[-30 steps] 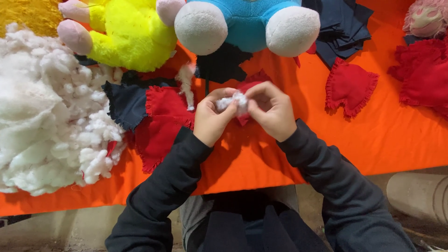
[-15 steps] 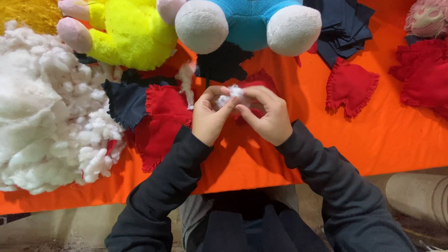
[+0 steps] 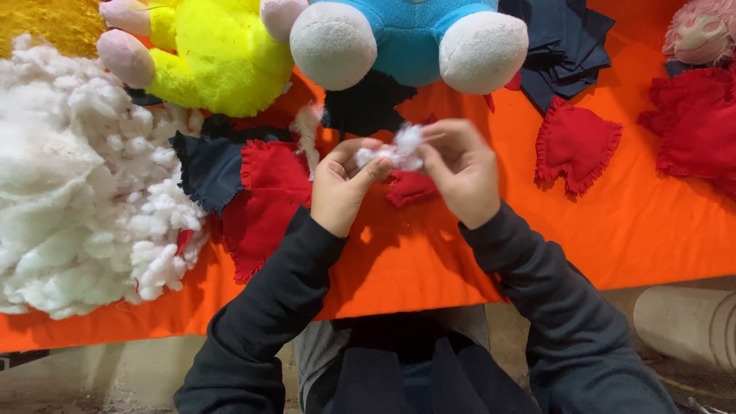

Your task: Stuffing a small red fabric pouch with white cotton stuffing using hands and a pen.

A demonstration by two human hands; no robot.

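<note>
Pinching a small tuft of white stuffing [image 3: 400, 149] between them, the left hand [image 3: 341, 186] and the right hand [image 3: 458, 170] meet above the orange worktop [image 3: 629, 230], each with its fingers closed on one side of the tuft, so the fluff hangs in the air between the two hands and not on the cloth. Directly under the hands lies a small red fabric piece [image 3: 410, 188], partly hidden by them, close enough that the tuft sits just above it. To the left, a large heap of white stuffing [image 3: 73, 184] fills that end of the worktop and reaches near its front edge; beside it lie a dark blue cloth piece [image 3: 205, 170] and a bigger red cloth piece [image 3: 264, 203], overlapping. At the far side a yellow plush toy [image 3: 211, 57] and a blue plush toy [image 3: 406, 38] with white feet crowd the back, leaving little room there. A red frilled piece [image 3: 575, 146] lies apart to the right, with bare orange cloth around it and in front of the hands up to the near edge, which is the open room for moving.
</note>
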